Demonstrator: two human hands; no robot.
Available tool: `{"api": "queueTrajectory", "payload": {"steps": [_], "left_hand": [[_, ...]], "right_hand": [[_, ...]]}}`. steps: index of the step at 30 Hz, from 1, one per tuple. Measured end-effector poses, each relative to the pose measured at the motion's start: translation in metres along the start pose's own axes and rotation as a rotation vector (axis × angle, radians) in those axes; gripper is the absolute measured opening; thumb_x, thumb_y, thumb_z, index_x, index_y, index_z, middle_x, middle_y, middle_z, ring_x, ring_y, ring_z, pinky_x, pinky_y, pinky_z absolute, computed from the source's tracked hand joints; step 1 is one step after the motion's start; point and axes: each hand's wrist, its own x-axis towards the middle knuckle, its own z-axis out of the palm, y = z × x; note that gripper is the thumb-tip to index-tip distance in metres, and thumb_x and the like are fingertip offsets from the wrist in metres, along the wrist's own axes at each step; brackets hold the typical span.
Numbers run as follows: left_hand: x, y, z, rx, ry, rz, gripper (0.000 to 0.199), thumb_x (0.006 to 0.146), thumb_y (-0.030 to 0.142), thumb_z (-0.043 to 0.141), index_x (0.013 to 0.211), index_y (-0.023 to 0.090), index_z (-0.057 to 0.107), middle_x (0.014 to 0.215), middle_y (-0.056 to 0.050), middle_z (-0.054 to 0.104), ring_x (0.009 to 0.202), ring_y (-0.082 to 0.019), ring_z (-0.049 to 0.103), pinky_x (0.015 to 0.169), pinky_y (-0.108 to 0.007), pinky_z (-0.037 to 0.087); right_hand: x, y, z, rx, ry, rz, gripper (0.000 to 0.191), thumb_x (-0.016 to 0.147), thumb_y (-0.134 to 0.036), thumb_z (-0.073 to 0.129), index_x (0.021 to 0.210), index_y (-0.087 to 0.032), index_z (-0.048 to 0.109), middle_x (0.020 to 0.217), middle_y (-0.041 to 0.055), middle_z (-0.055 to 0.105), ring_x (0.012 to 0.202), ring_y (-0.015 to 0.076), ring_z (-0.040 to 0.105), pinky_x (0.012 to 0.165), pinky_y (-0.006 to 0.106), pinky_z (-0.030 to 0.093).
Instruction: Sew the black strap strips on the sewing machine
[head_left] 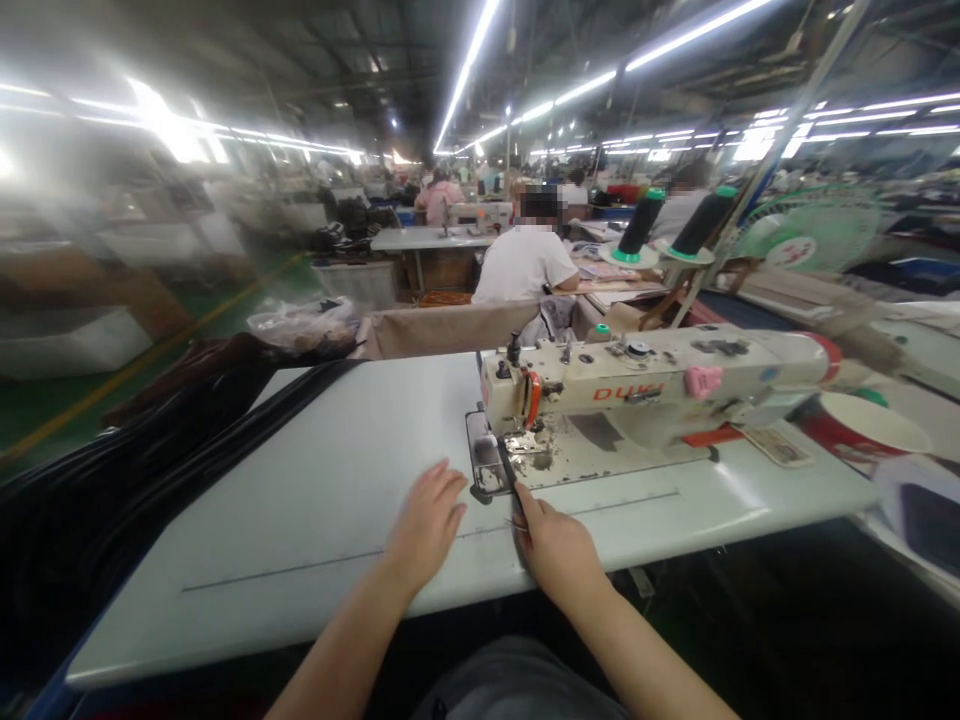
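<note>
My right hand (562,550) is closed round a narrow dark strip (508,464), which looks like fabric. That strip runs from beside the presser foot of the sewing machine (622,390) towards the table's front edge, partly hidden by my fingers. My left hand (426,525) lies over the white table (337,480), left of the strip, fingers loosely stretched out and holding nothing. Its fingertips are close to the metal plate (487,455) by the needle. A dark ruler line is marked on the table under both hands.
Long black material (187,440) hangs over the table's left side. Two black thread cones (641,225) stand behind the machine. A red-and-white round container (862,430) is at the right, near a green fan (810,235). A person in a white shirt (525,262) sits ahead.
</note>
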Motion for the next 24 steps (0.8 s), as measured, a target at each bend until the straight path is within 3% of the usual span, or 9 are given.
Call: {"api": "queueTrajectory", "payload": {"steps": [3, 7, 12, 24], "left_hand": [[0.022, 0.033, 0.018, 0.033, -0.033, 0.066, 0.041, 0.101, 0.023, 0.050, 0.140, 0.016, 0.059, 0.148, -0.013, 0.060, 0.148, -0.032, 0.045, 0.122, -0.056, 0.040], [0.033, 0.048, 0.029, 0.062, -0.031, 0.128, 0.043, 0.103, 0.019, 0.042, 0.141, 0.015, 0.060, 0.147, -0.014, 0.062, 0.149, -0.031, 0.045, 0.123, -0.057, 0.038], [0.025, 0.044, 0.036, 0.073, -0.003, 0.197, 0.049, 0.099, 0.011, 0.036, 0.140, 0.013, 0.064, 0.146, -0.015, 0.063, 0.142, -0.031, 0.053, 0.122, -0.055, 0.040], [0.023, 0.032, 0.047, 0.091, 0.038, 0.261, 0.047, 0.101, 0.020, 0.036, 0.137, 0.010, 0.065, 0.144, -0.018, 0.063, 0.135, -0.032, 0.060, 0.118, -0.054, 0.044]], "right_hand": [[0.000, 0.001, 0.000, 0.029, -0.007, -0.005, 0.053, 0.101, -0.020, 0.049, 0.153, -0.013, 0.047, 0.113, 0.0160, 0.075, 0.095, 0.0251, 0.075, 0.081, 0.032, 0.056], [-0.004, 0.001, -0.002, 0.072, -0.019, -0.013, 0.054, 0.102, -0.022, 0.047, 0.154, -0.012, 0.044, 0.115, 0.0173, 0.073, 0.099, 0.0254, 0.074, 0.085, 0.033, 0.055], [-0.008, 0.001, -0.003, 0.127, -0.017, -0.031, 0.057, 0.100, -0.026, 0.050, 0.155, -0.011, 0.040, 0.116, 0.0168, 0.072, 0.097, 0.0259, 0.073, 0.084, 0.036, 0.055], [-0.010, 0.000, 0.000, 0.140, 0.076, -0.038, 0.058, 0.097, -0.031, 0.055, 0.149, -0.008, 0.042, 0.105, 0.0134, 0.074, 0.087, 0.0266, 0.073, 0.073, 0.035, 0.055]]}}
